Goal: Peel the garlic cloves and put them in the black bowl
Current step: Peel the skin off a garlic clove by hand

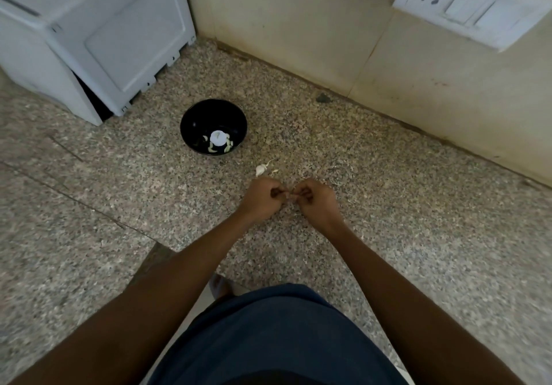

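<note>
A garlic clove (290, 194) is sitting between the two hands, mostly hidden by the fingers — only a pale sliver is showing. The left hand (264, 196) and right hand (313, 198) are meeting knuckle to knuckle just above the counter (418, 220), both with fingers curled in and pinching at the clove from either side. Just beyond the hands, a whole clove with its papery tail (260, 169) is lying on the counter, and a small scrap of skin (274, 171) is lying beside it. Farther back and to the left, well apart from the hands, the black bowl (213, 115) is standing upright on the counter — it is holding several peeled cloves (228, 145) ringed around a round white glare spot at its bottom. Behind the bowl to the left, a white appliance (98, 32) is standing against the tiled wall (298, 26). At the upper right, a white switchboard (469, 2) is sitting on the wall.
</note>
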